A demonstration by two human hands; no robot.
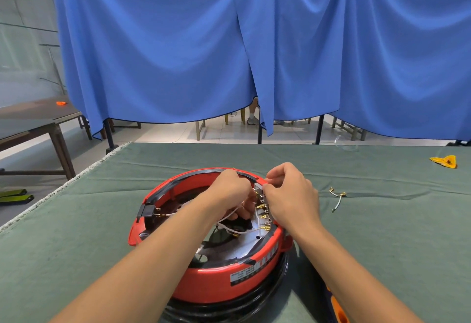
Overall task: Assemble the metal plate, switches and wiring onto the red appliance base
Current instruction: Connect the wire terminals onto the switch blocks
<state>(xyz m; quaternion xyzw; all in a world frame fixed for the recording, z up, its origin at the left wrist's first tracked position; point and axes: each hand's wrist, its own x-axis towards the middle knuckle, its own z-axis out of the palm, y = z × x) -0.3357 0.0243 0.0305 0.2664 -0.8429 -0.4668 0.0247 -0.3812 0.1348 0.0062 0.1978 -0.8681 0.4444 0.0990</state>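
The round red appliance base (pixel 214 282) stands upside down on the green cloth, with a silver metal plate (pixel 239 243) inside it. Along its right inner rim runs a switch block (pixel 262 204) with several brass terminals. My left hand (pixel 229 190) reaches into the base and pinches a white wire (pixel 229 217) near the block. My right hand (pixel 290 195) is curled over the top of the switch block, fingertips pinching at its far end. A black connector (pixel 146 211) sits on the left rim with wires attached.
A loose short wire with brass terminals (pixel 337 199) lies on the cloth right of the base. A yellow item (pixel 444 161) lies at the far right. An orange-handled tool (pixel 337 307) lies at the near right. Blue curtains hang behind the table.
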